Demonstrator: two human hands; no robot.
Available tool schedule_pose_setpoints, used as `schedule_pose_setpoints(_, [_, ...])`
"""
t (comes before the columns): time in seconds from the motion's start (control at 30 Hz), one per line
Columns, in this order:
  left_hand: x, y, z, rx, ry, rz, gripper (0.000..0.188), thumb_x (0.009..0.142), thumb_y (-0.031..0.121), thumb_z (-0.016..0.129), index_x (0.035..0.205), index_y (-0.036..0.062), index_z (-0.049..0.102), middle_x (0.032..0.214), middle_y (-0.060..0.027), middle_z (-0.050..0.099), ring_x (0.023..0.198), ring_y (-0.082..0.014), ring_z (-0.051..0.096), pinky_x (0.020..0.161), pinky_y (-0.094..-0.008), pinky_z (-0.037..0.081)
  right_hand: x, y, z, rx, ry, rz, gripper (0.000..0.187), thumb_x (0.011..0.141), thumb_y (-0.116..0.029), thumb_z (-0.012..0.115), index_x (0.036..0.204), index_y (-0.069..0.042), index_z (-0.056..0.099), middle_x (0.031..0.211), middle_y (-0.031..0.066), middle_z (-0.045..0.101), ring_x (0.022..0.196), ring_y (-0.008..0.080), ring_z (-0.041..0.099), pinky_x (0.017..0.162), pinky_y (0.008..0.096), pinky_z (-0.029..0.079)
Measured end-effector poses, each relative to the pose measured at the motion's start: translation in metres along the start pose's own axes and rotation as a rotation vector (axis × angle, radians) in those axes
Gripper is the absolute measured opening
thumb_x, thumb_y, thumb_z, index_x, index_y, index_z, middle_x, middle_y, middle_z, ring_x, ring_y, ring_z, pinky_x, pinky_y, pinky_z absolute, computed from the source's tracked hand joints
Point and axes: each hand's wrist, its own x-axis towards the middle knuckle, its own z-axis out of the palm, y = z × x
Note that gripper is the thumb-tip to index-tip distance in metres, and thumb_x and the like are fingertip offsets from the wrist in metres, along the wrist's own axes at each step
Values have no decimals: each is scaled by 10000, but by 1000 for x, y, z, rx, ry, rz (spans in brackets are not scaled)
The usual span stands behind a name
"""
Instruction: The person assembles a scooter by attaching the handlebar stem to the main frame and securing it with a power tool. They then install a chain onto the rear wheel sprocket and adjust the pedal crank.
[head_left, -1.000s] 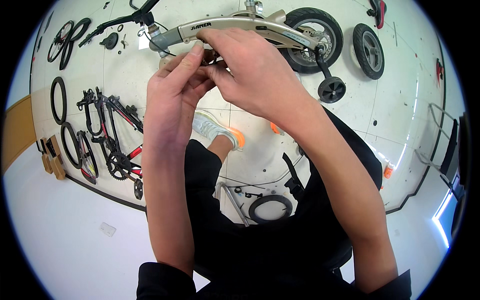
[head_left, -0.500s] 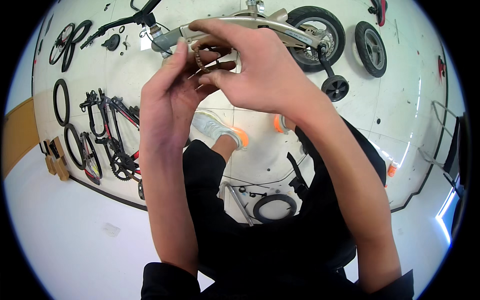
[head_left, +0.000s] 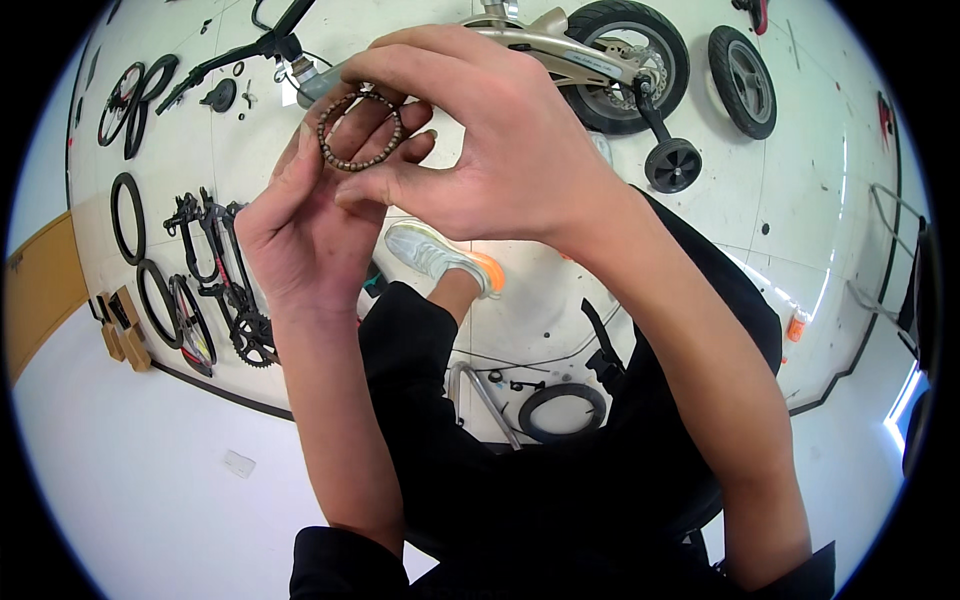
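Note:
A ball-bearing ring [head_left: 325, 150], a thin dark circle of small brownish balls, stands between my two hands with its round face toward me. My left hand [head_left: 300, 235] is palm up, its thumb along the ring's left side and its fingers behind it. From the right, my right hand [head_left: 505, 140] curls over, a fingertip at the ring's top and its thumb close below the lower edge. Beyond my hands lies a gold bicycle frame [head_left: 568, 62], its grey head tube [head_left: 314, 86] partly covered by my fingers. It carries a rear wheel [head_left: 650, 100] and a training wheel [head_left: 673, 166].
A loose wheel [head_left: 742, 82] lies at the far right. On the left are several tyres [head_left: 127, 218] and a dark bicycle frame [head_left: 215, 250]. Near my shoes [head_left: 440, 258], a small tyre [head_left: 562, 385] and a bent metal tube [head_left: 490, 405] lie on the floor.
The bearing ring has turned from nearly edge-on to face me and moved left. My left hand has shifted left and slightly down; my right hand has followed leftward.

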Motion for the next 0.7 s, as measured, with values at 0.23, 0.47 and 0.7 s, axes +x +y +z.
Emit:
schedule_pose_setpoints(0.23, [1, 4, 1, 84, 56, 12, 501, 900, 142, 460, 1317, -121, 368, 1278, -277, 486, 1207, -391, 480, 1040, -491, 370, -2, 0, -2, 111, -134, 164, 359, 643, -142, 686, 980, -25, 638, 837, 116, 647, 816, 273, 640, 666, 358, 524])
schedule_pose_setpoints(0.47, [4, -1, 12, 56, 91, -2, 476, 899, 115, 398, 1296, -149, 378, 1262, -277, 500, 1157, -388, 517, 1023, -474, 392, -3, -3, -1, 43, -118, 184, 383, 669, -62, 702, 1022, 24, 583, 896, 107, 650, 805, 217, 669, 682, 310, 558])
schedule_pose_setpoints(0.7, [7, -6, 17, 355, 244, 11, 401, 963, 154, 428, 1219, -154, 460, 1143, -253, 596, 1049, -340, 603, 936, -413, 474, -4, 0, -3, -37, -137, 190, 177, 670, -90, 650, 816, 2, 609, 855, 125, 632, 838, 312, 631, 727, 389, 520])
